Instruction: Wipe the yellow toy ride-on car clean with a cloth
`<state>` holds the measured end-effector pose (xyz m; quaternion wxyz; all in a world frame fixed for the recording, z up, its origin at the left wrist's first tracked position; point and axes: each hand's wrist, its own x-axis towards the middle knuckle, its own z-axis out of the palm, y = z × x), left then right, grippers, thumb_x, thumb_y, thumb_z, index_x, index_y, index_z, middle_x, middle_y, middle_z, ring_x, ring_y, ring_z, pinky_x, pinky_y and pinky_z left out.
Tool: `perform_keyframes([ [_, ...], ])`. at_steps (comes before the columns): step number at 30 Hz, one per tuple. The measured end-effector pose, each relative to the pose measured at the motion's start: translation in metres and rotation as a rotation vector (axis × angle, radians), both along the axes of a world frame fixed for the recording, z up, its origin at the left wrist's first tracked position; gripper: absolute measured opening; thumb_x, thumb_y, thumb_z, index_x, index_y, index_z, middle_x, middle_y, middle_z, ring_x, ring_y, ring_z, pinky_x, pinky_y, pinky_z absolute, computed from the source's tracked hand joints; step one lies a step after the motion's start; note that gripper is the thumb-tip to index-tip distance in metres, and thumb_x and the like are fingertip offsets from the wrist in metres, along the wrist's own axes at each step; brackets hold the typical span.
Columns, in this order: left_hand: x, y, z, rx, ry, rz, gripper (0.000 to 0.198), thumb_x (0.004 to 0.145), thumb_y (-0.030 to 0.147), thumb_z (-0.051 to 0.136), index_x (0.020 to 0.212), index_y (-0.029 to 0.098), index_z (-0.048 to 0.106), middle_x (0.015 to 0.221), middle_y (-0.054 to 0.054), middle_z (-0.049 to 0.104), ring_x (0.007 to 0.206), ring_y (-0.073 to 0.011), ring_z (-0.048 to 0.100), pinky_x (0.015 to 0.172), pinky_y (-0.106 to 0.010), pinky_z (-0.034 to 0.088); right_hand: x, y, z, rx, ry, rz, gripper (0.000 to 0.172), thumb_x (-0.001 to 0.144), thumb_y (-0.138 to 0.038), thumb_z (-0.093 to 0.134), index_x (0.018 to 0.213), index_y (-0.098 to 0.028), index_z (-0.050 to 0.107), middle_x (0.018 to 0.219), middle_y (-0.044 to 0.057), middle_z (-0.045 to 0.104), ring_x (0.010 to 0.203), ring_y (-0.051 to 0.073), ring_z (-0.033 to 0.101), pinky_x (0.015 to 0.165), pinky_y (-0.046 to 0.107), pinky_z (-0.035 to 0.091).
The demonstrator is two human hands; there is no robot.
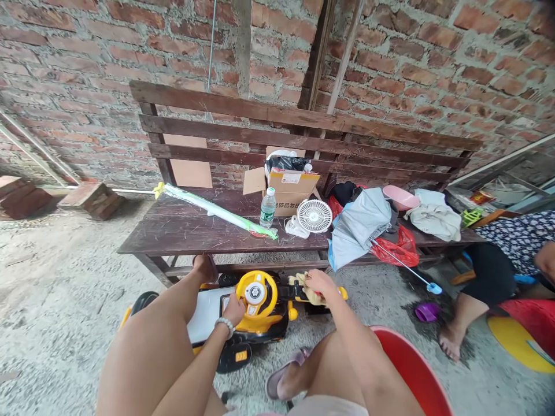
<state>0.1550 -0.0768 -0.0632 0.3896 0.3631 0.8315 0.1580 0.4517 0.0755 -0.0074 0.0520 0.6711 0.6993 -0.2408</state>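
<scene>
A yellow and black ride-on toy vehicle (260, 329) with a pale seat stands on the ground between my legs. My left hand (234, 311), with a beaded bracelet at the wrist, is closed at the near left rim of its yellow steering wheel (255, 293); the fingertips are partly hidden. My right hand (321, 283) presses a beige cloth (299, 282) onto the vehicle's front arm (284, 290), fingers bent over the cloth. Some red shows under that hand, too small to name.
A wooden bench (182, 231) holds a cardboard box (291, 188), a water bottle (267, 208), a white fan (314, 216) and a grey umbrella (359, 222). A red tub (407, 364) stands by my right leg. Another person's foot (453, 341) is at the right, near a purple shoe (428, 312).
</scene>
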Motion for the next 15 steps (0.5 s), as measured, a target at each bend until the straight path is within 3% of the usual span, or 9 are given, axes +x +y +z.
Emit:
perform_keyframes([
  [5, 0.000, 0.001, -0.006, -0.004, -0.063, 0.033, 0.013, 0.101, 0.013, 0.045, 0.102, 0.021, 0.055, 0.095, -0.007, 0.072, 0.098, -0.0214, 0.073, 0.085, -0.028, 0.052, 0.039, 0.014, 0.005, -0.033, -0.146, 0.073, 0.012, 0.069, -0.007, 0.073, 0.070, -0.019, 0.074, 0.096, 0.014, 0.081, 0.105, 0.031, 0.075, 0.085, 0.033, 0.049],
  [12, -0.002, 0.000, -0.013, -0.010, -0.058, 0.043, 0.015, 0.103, 0.013, 0.041, 0.103, 0.019, 0.055, 0.090, -0.006, 0.068, 0.090, -0.0221, 0.071, 0.081, -0.031, 0.051, -0.002, 0.019, -0.017, -0.107, -0.083, 0.137, 0.020, 0.059, -0.003, 0.076, 0.065, -0.022, 0.072, 0.073, 0.003, 0.075, 0.086, 0.024, 0.074, 0.078, 0.029, 0.049],
  [15, -0.003, -0.003, -0.012, -0.005, -0.054, 0.033, 0.014, 0.103, 0.013, 0.043, 0.106, 0.018, 0.056, 0.093, -0.007, 0.070, 0.091, -0.0221, 0.071, 0.081, -0.030, 0.051, 0.006, 0.022, -0.017, -0.112, -0.073, 0.089, 0.020, 0.058, -0.004, 0.077, 0.063, -0.023, 0.072, 0.066, 0.001, 0.072, 0.080, 0.024, 0.074, 0.076, 0.031, 0.050],
])
